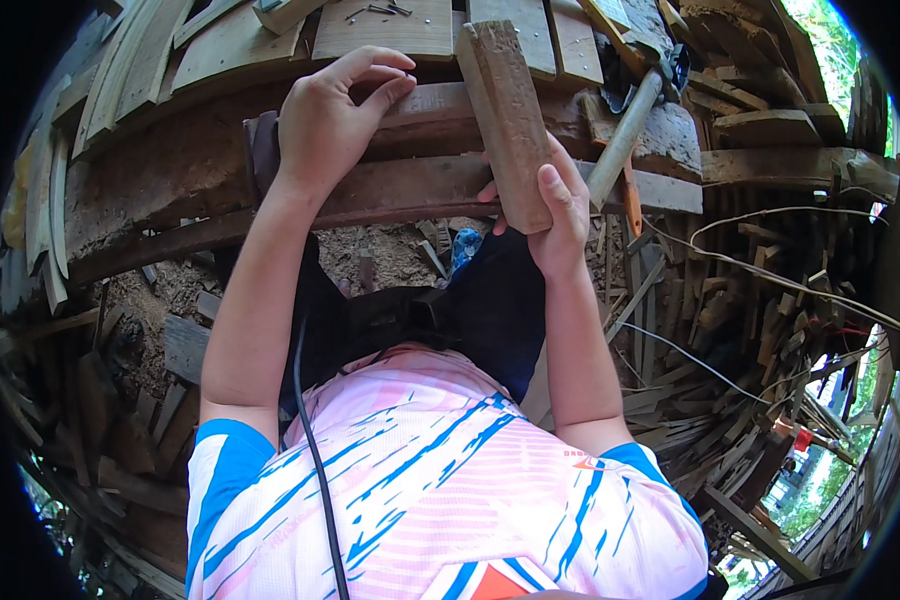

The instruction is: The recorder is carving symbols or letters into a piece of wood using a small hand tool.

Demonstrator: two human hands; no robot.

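Note:
My left hand (332, 125) is raised over the worn wooden beam (430, 105), its thumb and fingers closed on something small and dark, too small to name. My right hand (562, 205) grips a short, thick wooden block (500, 110), which slants upward with its top end near the boards at the back. Loose nails (380, 12) lie on a pale board (390, 35) beyond my left hand. Right of the block, a hammer with a pale handle (620, 140) leans beside a tool with an orange handle (631, 200).
Planks (120, 70) are laid along the back left. Scrap wood (730, 330) is heaped at both sides and lies among debris beneath the beam. Thin cords (770, 270) cross the right-hand pile. A black cable (320, 470) runs down over my shirt.

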